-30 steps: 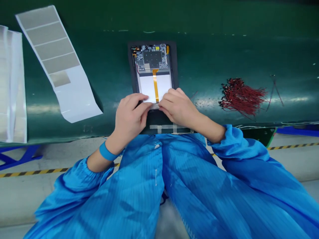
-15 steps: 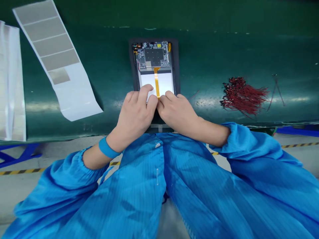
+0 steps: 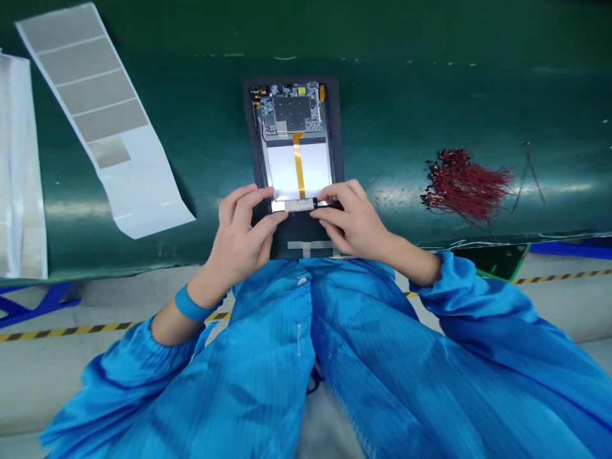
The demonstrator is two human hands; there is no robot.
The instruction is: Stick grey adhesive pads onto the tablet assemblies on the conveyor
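**Opened tablet** [image 3: 294, 146]: back cover off, flat in a dark frame on the green bench [image 3: 406, 108], at the middle of the near edge, long side running away from that edge. Circuit board [image 3: 291, 108] at the far end; white panel [image 3: 282, 169] nearer; orange flex cable [image 3: 298, 166] down the panel's middle.

**Grey strip** [image 3: 299, 204]: laid crosswise at the near end of the white panel, touching the cable's lower end.

**Left hand** [image 3: 239, 239]: at the strip's left end, thumb and forefinger curled, tips on strip and frame. Blue wristband [image 3: 191, 305] on the wrist.

**Right hand** [image 3: 354, 223]: at the strip's right end, fingertips on it.

**Hands**: apart, with bare strip between them. Pinched or merely pressed down: cannot tell.

**Bundle of red wires** [image 3: 463, 185]: right of the tablet, well apart, toward the near edge.

**White backing sheet** [image 3: 95, 115]: bears grey rectangular pads, left of the tablet, slanting from the far-left corner toward the near edge.

**Stack of white sheets** [image 3: 21, 166]: at the left edge.
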